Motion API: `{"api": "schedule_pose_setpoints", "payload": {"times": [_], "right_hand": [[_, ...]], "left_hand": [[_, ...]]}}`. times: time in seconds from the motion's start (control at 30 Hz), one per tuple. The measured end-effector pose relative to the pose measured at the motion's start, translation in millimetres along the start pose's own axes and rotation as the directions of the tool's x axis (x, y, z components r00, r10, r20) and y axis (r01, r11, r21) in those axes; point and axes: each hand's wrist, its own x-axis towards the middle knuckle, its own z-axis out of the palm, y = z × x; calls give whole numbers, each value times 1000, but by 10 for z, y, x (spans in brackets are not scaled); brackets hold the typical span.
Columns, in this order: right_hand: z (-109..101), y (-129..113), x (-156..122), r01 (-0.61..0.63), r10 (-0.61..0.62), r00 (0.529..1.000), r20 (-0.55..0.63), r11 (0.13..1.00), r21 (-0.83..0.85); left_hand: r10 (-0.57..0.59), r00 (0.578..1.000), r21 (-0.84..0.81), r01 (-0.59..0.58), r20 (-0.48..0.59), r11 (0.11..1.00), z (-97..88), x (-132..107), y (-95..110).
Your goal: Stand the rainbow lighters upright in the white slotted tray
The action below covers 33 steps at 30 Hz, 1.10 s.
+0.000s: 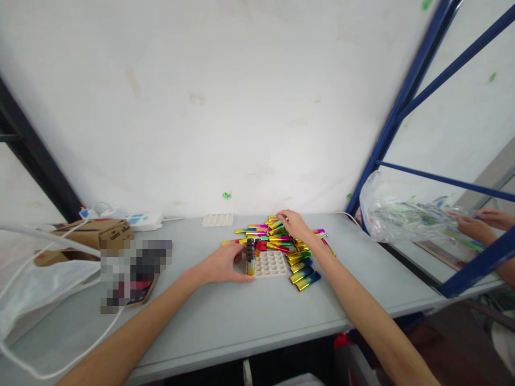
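A white tray with rows of round holes (271,264) lies on the table. Along its left side several lighters (251,256) with black tops stand upright in a row. My left hand (225,264) curves round that end of the tray, thumb at the near corner and fingers toward the far side. To the right and behind is a loose pile of shiny gold, green, pink and blue lighters (257,233). My right hand (294,224) reaches into the far part of this pile, its fingers closed on a gold-green lighter (277,228).
A second holed tray (218,220) lies by the wall. Cardboard boxes (96,233), a white power strip (145,220) and a blurred-out phone (140,287) are at left. At right, beyond a blue metal frame (396,120), another person's hands (477,228) work beside a clear plastic bag (386,214).
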Motion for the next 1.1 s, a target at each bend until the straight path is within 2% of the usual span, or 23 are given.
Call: {"api": "schedule_pose_setpoints", "payload": {"times": [0.07, 0.17, 0.27, 0.4, 0.77, 0.87, 1.0, 1.1], "right_hand": [[91, 126, 214, -56, 67, 994, 87, 991, -122], [239, 226, 467, -72, 99, 983, 155, 983, -168], [328, 251, 563, -69, 112, 966, 231, 980, -186], [296, 266, 496, -43, 87, 959, 270, 985, -168], [104, 311, 295, 51, -36, 965, 261, 997, -54], [35, 253, 206, 96, -95, 977, 190, 995, 5], [-80, 129, 35, 70, -63, 996, -56, 989, 132], [-93, 44, -67, 72, -57, 995, -87, 980, 187]], "left_hand": [[-1, 1000, -1, 1, -7, 1000, 8, -6, -5], [-9, 1000, -5, 9, -14, 1000, 4, -16, 13], [-12, 1000, -10, 12, -10, 1000, -11, -22, 43], [-16, 1000, -14, 16, -6, 1000, -22, -28, 59], [-17, 1000, -3, 17, -13, 1000, -12, -25, 31], [-26, 1000, -1, 26, -3, 1000, -13, -22, 30], [-24, 1000, -8, 24, 9, 1000, -16, -20, 24], [-19, 1000, -4, 19, 7, 1000, -15, -18, 17]]}}
